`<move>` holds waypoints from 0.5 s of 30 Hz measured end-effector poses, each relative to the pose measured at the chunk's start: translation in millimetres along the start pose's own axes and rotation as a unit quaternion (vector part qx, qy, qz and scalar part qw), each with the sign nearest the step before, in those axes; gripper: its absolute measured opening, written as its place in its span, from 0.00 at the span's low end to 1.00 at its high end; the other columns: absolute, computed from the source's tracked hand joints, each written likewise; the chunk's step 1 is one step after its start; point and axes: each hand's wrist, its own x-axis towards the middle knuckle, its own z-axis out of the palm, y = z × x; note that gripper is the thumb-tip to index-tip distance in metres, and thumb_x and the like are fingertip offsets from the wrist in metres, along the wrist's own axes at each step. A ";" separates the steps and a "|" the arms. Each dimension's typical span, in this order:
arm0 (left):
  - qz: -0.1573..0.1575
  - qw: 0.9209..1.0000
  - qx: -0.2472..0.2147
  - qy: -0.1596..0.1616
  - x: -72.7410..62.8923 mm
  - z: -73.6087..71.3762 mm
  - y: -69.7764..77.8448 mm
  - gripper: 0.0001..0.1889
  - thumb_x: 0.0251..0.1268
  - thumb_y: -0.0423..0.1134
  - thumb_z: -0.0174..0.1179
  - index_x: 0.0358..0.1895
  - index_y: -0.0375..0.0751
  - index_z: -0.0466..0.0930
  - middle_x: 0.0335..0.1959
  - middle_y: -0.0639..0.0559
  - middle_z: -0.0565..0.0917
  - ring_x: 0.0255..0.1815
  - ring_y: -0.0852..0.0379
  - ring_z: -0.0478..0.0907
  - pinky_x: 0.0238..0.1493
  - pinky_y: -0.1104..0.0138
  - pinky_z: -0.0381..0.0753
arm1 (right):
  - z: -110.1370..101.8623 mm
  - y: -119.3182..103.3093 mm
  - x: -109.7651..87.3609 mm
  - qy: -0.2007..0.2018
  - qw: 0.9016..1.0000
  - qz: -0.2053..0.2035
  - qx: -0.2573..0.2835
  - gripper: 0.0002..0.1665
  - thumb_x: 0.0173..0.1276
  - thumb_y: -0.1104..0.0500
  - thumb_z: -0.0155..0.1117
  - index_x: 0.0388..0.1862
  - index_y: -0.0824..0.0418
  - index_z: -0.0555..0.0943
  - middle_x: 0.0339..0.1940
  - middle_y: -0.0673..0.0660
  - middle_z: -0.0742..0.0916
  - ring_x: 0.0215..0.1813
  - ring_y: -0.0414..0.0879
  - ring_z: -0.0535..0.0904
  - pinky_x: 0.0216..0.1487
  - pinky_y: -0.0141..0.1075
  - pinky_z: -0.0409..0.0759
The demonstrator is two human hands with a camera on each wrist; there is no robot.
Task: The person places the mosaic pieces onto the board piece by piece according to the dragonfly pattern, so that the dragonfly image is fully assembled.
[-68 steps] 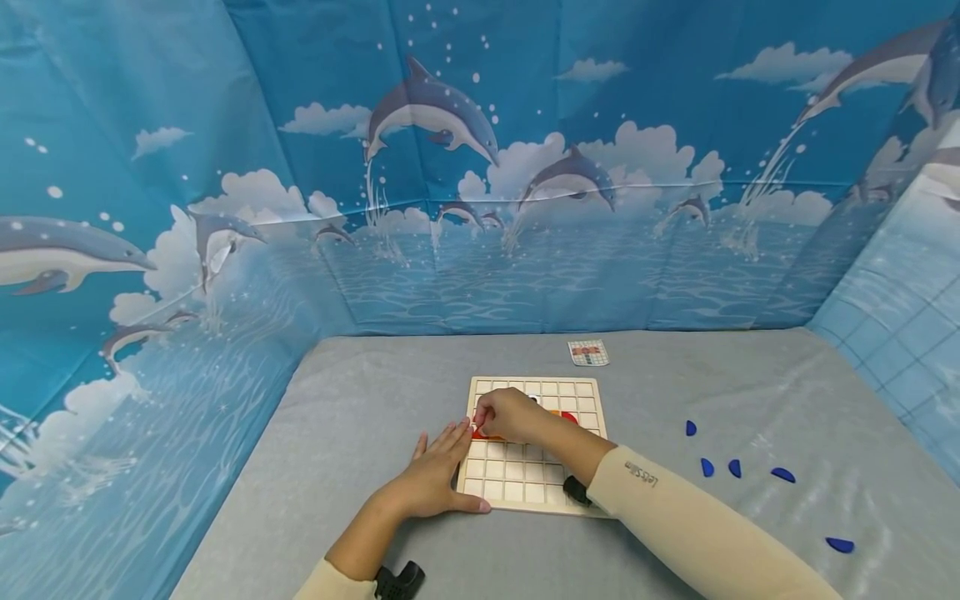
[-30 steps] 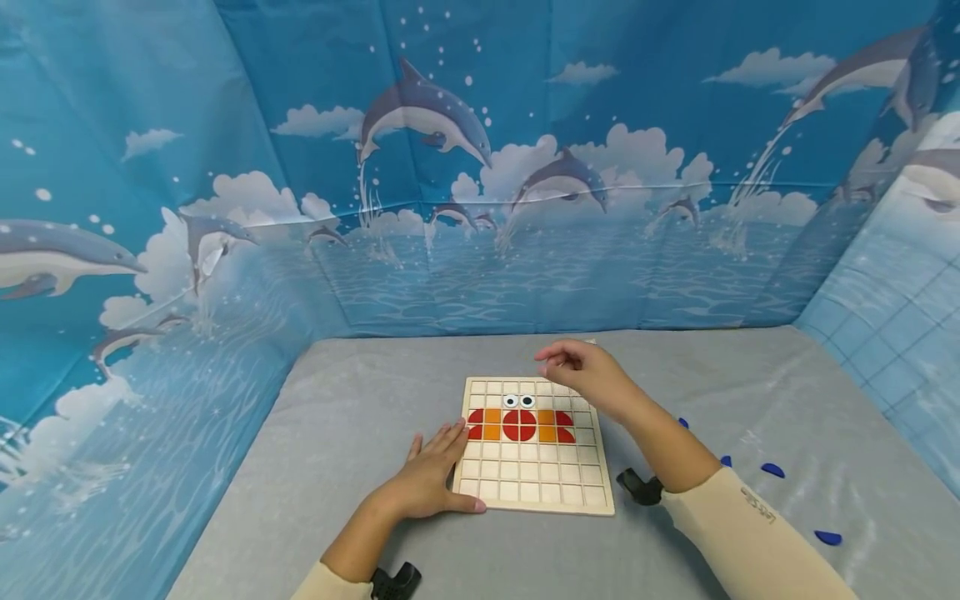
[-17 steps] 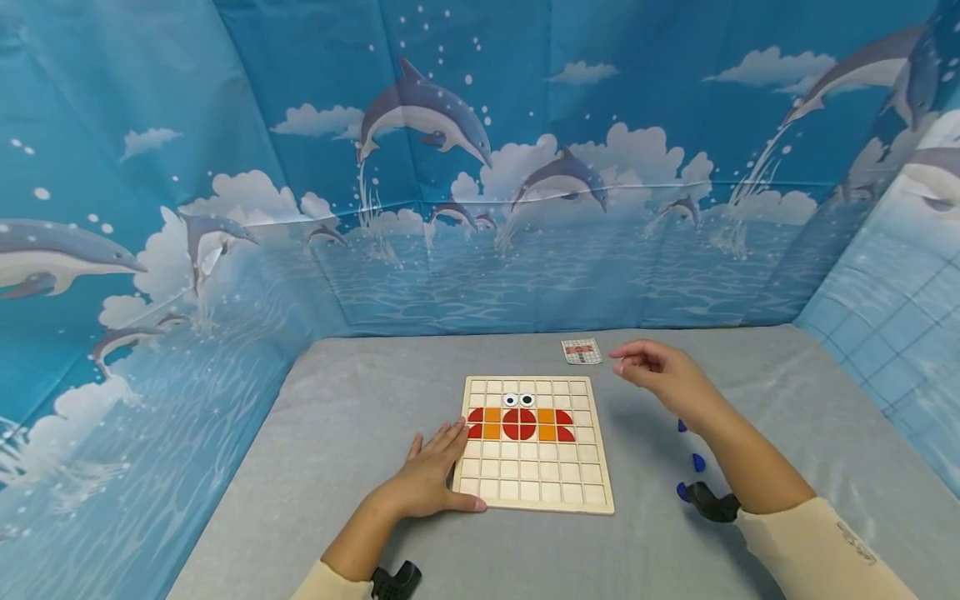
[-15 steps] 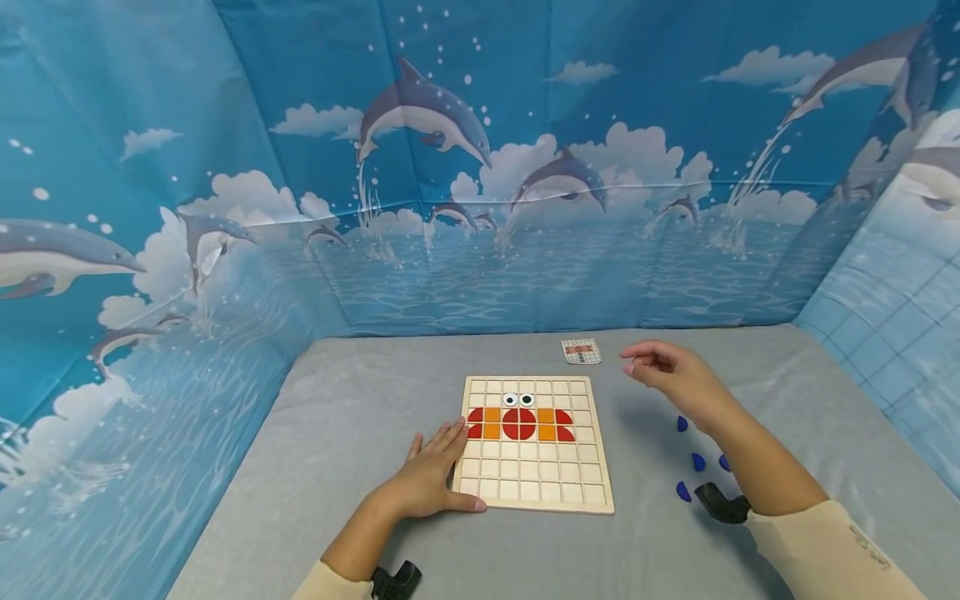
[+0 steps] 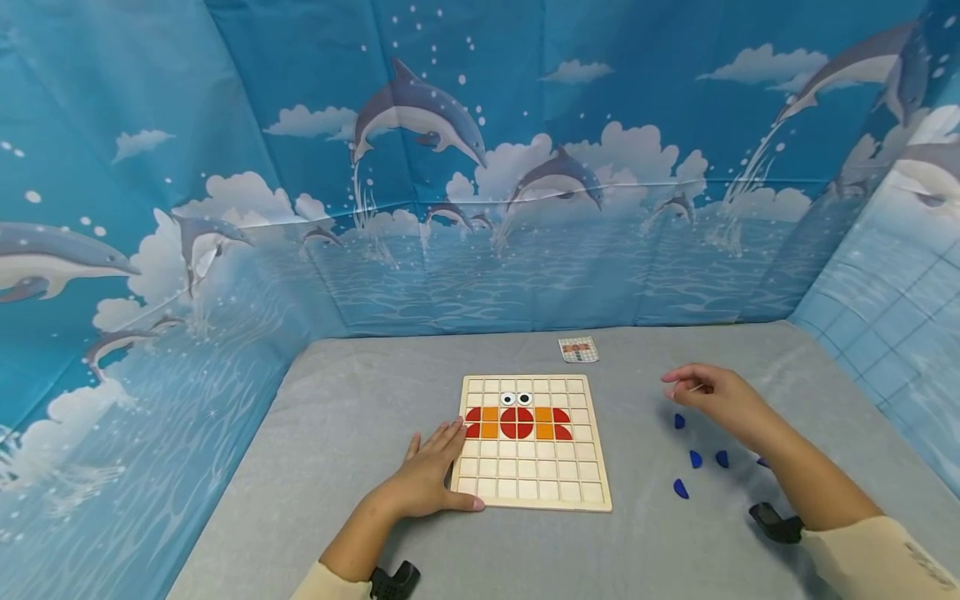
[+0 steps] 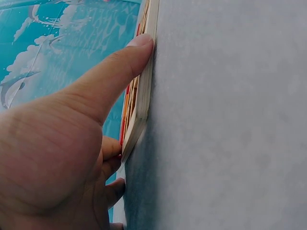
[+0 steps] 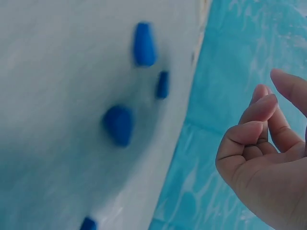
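Note:
A wooden grid board point(image 5: 519, 471) lies on the grey cloth, with red and orange tiles point(image 5: 517, 422) and two eye discs point(image 5: 516, 399) in its cells. My left hand point(image 5: 429, 475) rests at its near left corner, fingers spread against the left edge. In the left wrist view the thumb point(image 6: 120, 62) touches the board's near edge. My right hand point(image 5: 716, 398) hovers right of the board, fingers loosely bent, nothing held. Below it lie several blue half-round pieces point(image 5: 696, 459), one partly hidden by the forearm. The right wrist view shows blue pieces point(image 7: 118, 125) apart from the fingers.
A small pattern card point(image 5: 578, 350) lies behind the board, printed with a grid and a coloured figure. Grey cloth point(image 5: 360, 400) covers the table. A dolphin-print curtain point(image 5: 480, 275) hangs along the back and sides.
My right hand has left the board's tiles and moved right, over the blue pieces. The red tiles at the left, covered before, now show. My left hand has stayed at the board's edge.

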 end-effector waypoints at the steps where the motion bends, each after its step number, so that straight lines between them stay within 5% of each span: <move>1: 0.000 1.000 0.000 0.000 -0.2 -0.3 0.4 0.63 0.51 0.69 0.71 0.83 0.42 0.47 0.85 0.49 0.47 0.86 0.44 0.42 0.79 0.35 0.35 | -0.8 2.8 -0.4 -0.005 1.000 0.002 -0.004 0.27 0.76 0.49 0.61 0.65 0.64 0.77 0.48 0.60 0.84 0.45 0.51 0.80 0.46 0.41 0.82; 15: -0.002 1.000 -0.001 -0.001 0.3 0.2 0.5 0.63 0.51 0.69 0.70 0.83 0.42 0.46 0.85 0.49 0.47 0.86 0.44 0.42 0.79 0.35 0.34 | -1.3 39.0 1.2 -0.048 0.997 0.030 -0.053 0.26 0.72 0.51 0.65 0.62 0.66 0.78 0.42 0.56 0.85 0.42 0.46 0.79 0.41 0.39 0.78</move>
